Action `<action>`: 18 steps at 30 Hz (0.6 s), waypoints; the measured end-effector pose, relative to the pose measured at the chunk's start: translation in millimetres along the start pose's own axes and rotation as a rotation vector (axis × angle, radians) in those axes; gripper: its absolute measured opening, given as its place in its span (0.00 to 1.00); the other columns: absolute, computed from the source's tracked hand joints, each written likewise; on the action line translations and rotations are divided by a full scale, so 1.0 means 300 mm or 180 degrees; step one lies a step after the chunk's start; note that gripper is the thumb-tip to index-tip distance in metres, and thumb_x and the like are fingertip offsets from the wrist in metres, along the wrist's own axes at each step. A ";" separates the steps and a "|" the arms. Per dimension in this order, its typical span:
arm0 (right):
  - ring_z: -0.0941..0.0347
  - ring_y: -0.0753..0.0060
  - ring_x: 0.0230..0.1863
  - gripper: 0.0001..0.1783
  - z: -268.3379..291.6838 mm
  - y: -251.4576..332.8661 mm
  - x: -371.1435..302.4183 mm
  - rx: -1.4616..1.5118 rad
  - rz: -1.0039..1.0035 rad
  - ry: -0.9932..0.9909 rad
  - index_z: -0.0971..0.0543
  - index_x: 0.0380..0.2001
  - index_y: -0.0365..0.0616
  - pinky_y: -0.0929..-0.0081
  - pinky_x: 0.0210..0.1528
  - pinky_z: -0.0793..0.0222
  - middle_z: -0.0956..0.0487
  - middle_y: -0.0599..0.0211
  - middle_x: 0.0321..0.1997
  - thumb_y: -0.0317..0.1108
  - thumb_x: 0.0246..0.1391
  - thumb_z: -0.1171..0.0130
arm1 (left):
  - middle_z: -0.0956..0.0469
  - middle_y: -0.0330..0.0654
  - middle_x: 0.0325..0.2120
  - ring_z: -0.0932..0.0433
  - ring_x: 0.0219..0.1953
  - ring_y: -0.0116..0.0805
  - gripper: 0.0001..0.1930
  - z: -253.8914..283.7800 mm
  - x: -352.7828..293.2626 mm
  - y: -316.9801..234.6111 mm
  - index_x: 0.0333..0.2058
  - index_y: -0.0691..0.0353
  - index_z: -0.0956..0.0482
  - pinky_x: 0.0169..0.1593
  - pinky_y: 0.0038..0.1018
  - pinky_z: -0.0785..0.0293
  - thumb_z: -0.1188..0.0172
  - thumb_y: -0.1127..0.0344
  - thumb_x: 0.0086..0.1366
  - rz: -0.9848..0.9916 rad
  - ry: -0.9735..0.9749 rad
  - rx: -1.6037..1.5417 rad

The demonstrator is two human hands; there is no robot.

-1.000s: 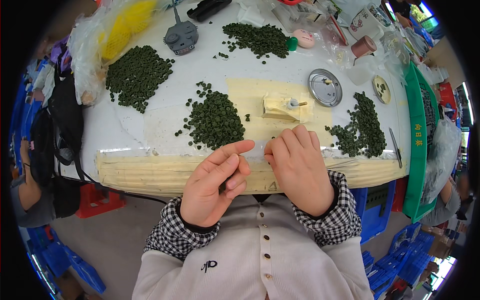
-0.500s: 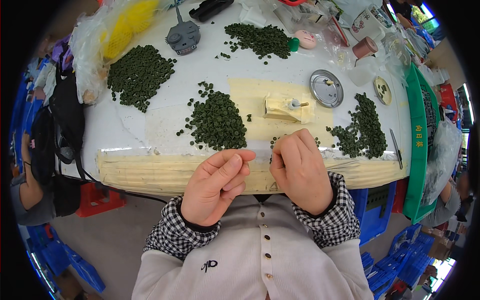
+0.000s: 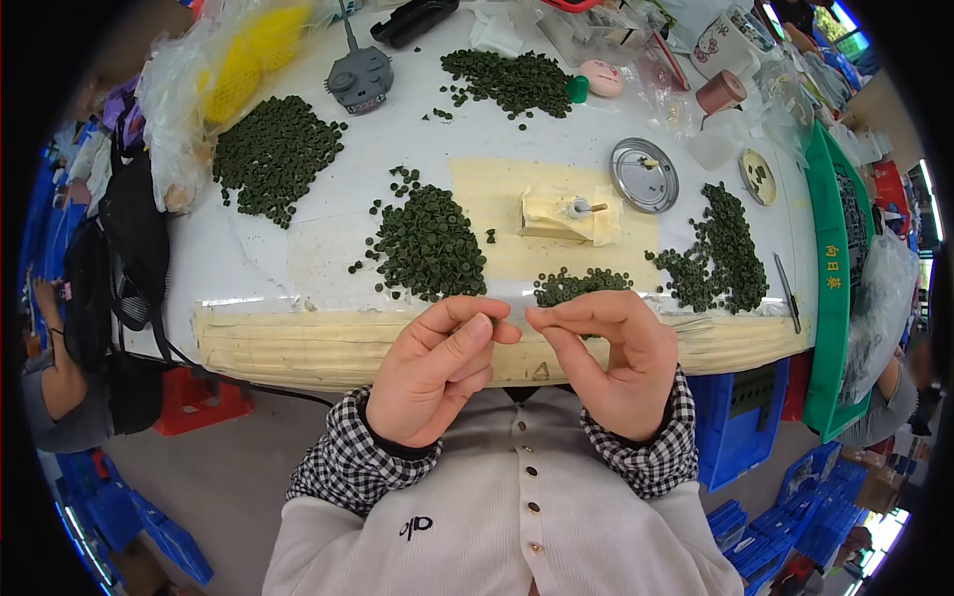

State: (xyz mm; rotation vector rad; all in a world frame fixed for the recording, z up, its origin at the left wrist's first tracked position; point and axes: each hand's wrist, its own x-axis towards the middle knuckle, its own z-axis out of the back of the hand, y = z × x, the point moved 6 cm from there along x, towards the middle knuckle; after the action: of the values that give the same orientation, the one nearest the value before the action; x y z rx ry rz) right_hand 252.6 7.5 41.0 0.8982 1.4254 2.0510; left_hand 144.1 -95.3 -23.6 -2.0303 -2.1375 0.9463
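My left hand (image 3: 429, 372) is closed in a pinch above the taped front edge of the table; a speck of dark green shows at its fingertips, too small to name. Close beside it, my right hand (image 3: 621, 363) also pinches thumb and forefinger together, and anything between them is hidden. Just beyond the left fingers spreads a heap of small dark green round parts (image 3: 429, 243). A smaller cluster of green parts (image 3: 581, 285) lies behind my right hand. Farther back stands a small tape-covered block (image 3: 556, 221) with a short rod sticking out of it.
More green heaps lie at far left (image 3: 276, 159), far middle (image 3: 512, 81) and right (image 3: 730, 248). A round metal lid (image 3: 644, 177), a slim metal tool (image 3: 786, 293) and a green tray (image 3: 833, 288) are on the right. A grey turret-shaped model (image 3: 360, 79) stands at the back.
My right hand has turned and its fingertips have come up to those of my left hand. The small cluster behind it now shows more fully. My left hand has barely moved.
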 end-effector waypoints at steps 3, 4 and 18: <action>0.24 0.75 0.31 0.08 -0.011 -0.024 -0.004 0.0271 -0.0179 0.0055 0.21 0.31 0.36 0.80 0.34 0.29 0.20 0.64 0.31 0.18 0.45 0.40 | 0.23 0.41 0.35 0.43 0.19 0.13 0.10 0.000 -0.002 0.003 0.44 0.64 0.27 0.22 0.12 0.45 0.50 0.71 0.66 -0.0003 0.0050 0.0067; 0.24 0.75 0.32 0.08 -0.009 -0.039 -0.004 0.0244 -0.0070 0.0185 0.21 0.31 0.36 0.80 0.35 0.29 0.20 0.64 0.31 0.18 0.45 0.40 | 0.23 0.41 0.35 0.43 0.19 0.13 0.10 0.001 -0.003 0.004 0.44 0.64 0.26 0.22 0.12 0.45 0.50 0.71 0.66 0.0002 0.0065 0.0108; 0.26 0.76 0.38 0.07 -0.070 -0.109 -0.023 0.2125 -0.0902 0.0592 0.25 0.35 0.32 0.81 0.42 0.31 0.29 0.65 0.38 0.18 0.51 0.46 | 0.23 0.40 0.34 0.39 0.22 0.14 0.06 -0.012 -0.001 0.024 0.39 0.63 0.25 0.23 0.13 0.45 0.46 0.72 0.64 -0.0009 0.0150 0.0131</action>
State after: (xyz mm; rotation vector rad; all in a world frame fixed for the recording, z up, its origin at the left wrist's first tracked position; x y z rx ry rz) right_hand 242.2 0.8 3.7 0.6918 2.2596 1.4870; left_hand 152.2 -94.5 -23.8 -2.0095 -2.0794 0.9244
